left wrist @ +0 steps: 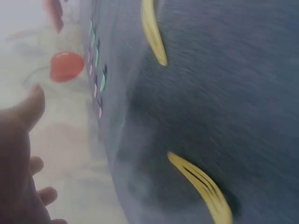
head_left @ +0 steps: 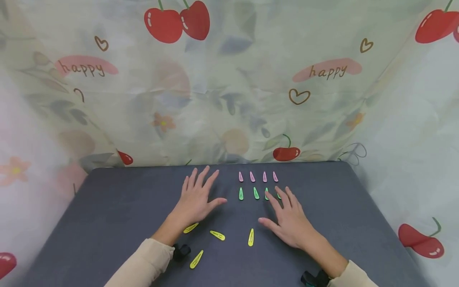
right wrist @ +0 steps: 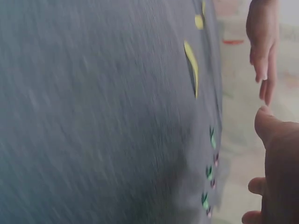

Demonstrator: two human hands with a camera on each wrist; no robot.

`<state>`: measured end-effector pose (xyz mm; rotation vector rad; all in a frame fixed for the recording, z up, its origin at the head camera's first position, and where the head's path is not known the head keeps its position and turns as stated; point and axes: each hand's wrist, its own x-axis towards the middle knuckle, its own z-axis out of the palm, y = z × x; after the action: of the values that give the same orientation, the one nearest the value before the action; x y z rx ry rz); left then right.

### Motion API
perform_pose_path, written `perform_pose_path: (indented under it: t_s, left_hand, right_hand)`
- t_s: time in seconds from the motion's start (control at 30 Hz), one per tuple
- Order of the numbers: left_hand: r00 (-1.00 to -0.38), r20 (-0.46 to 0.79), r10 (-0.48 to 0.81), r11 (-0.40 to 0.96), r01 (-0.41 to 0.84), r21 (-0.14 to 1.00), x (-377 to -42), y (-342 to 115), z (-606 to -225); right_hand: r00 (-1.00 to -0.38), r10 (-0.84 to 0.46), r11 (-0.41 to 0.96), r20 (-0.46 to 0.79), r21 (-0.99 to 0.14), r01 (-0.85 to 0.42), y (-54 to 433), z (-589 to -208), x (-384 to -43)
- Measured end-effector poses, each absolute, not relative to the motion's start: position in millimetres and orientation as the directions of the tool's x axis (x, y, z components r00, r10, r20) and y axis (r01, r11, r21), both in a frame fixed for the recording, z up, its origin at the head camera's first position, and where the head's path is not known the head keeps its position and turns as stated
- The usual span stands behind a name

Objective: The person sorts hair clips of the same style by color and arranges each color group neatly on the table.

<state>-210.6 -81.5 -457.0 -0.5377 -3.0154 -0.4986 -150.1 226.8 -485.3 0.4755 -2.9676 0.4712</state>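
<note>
Both hands are spread above the table and hold nothing. My left hand (head_left: 197, 200), fingers fanned, is just beyond a yellow snap hair clip (head_left: 191, 228) that its wrist partly hides. Another yellow hair clip (head_left: 217, 235) and a third yellow hair clip (head_left: 196, 259) lie scattered nearer. One more yellow hair clip (head_left: 251, 237) points away from me, left of my right hand (head_left: 289, 223). Several green hair clips (head_left: 256, 193) form a row; the right fingertips partly cover the two rightmost. Behind them runs a row of several pink hair clips (head_left: 252, 176).
The dark grey table (head_left: 118, 223) ends at a hanging curtain (head_left: 222, 99) printed with cherries and leaves, which also encloses both sides. Each wrist wears a black strap, such as the left wrist strap (head_left: 181, 252).
</note>
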Motion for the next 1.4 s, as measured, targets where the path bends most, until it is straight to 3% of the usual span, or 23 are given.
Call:
perform_pose_path:
  t_s: [0.33, 0.67, 0.97, 1.4]
  left_hand:
    - [-0.943, 0.089, 0.322, 0.883, 0.333, 0.331, -181, -118, -459]
    - [-0.959, -0.038, 0.281, 0.843, 0.227, 0.488, -167, -143, -466]
    - [-0.957, -0.174, 0.232, 0.799, 0.085, 0.596, -170, -154, -475]
    - [-0.953, -0.195, 0.233, 0.789, 0.068, 0.61, -164, -156, -481]
  right_hand:
    - [-0.92, -0.366, 0.858, 0.141, -0.332, -0.392, 203, -493, -119]
    - [-0.949, -0.309, 0.837, 0.063, -0.457, -0.302, 187, -499, -106]
    - [-0.961, -0.256, 0.793, 0.101, -0.547, -0.269, 182, -502, -98]
    - [-0.949, -0.268, 0.734, 0.169, -0.602, -0.314, 183, -509, -101]
